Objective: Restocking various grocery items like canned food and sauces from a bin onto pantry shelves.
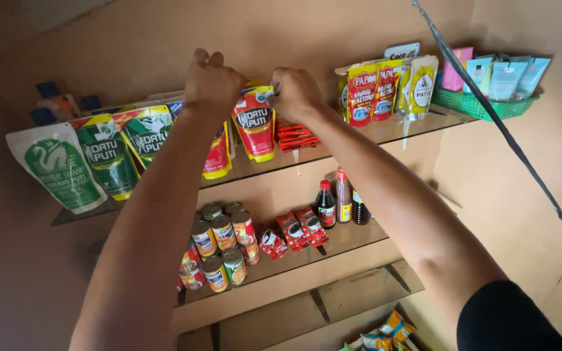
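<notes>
Both my arms reach up to the top glass shelf (385, 133). My left hand (212, 84) is closed over the top of a red and yellow stand-up pouch (218, 156). My right hand (294, 93) pinches the top corner of another red and yellow pouch (255, 123), which stands between the two hands. Green and white pouches (108, 156) lean in a row to the left. A stack of small red sachets (296, 136) lies just under my right wrist.
More yellow and red pouches (385, 88) and a green basket (482, 104) of pale sachets stand at the shelf's right. The lower shelf (352, 244) holds several cans (222, 244), red packets (294, 231) and three dark bottles (339, 201). A dark cord (508, 136) hangs diagonally at right.
</notes>
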